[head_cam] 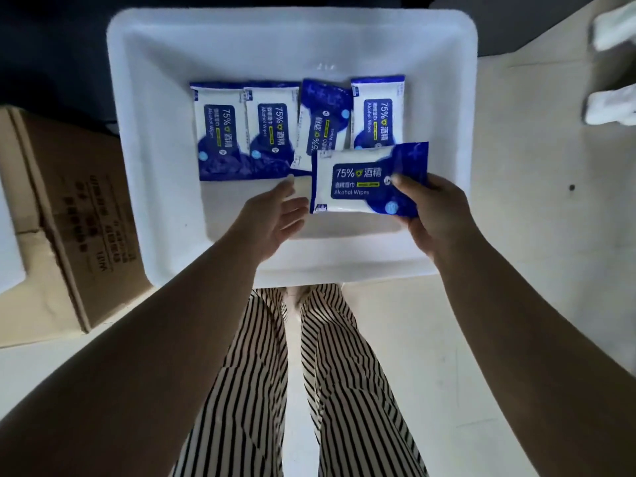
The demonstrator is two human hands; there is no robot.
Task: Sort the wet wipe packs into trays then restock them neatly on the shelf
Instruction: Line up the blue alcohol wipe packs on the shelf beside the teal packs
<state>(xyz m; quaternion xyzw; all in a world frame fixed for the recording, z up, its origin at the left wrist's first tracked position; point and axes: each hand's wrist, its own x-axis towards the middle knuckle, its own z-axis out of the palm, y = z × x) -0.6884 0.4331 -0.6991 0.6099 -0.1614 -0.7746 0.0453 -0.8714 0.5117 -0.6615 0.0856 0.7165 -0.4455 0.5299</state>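
Legs: striped trousers [303, 383] fill the bottom of the view, the person standing right at the tray's near edge.
Right hand [435, 215]: thumb on top and fingers curled under the right end of a pack — clamped on it, holding it above the tray floor.
Held pack [358, 182]: lies crosswise, label reading left to right, while the row behind it runs lengthwise; its far edge covers the feet of two packs in the row.
Left hand [273, 216]: fingers spread and relaxed, holding nothing, just beside the held pack's left edge.
Row [296, 129]: four packs along the back of the tray; the third pack [321, 123] is tilted and turned the other way, overlapping its neighbour.
Tray [155, 98]: white, with bare floor in front of the row.
Box [65, 208]: brown carton to the left of the tray.
Risk, grip: only one end is pinched — a soft pack may sag or slip out.
Risk, placement: set down crosswise, it would probably break the row's order and ride up on the packs behind.
Risk, row: a nudge from either hand could likely push the tilted pack further askew.
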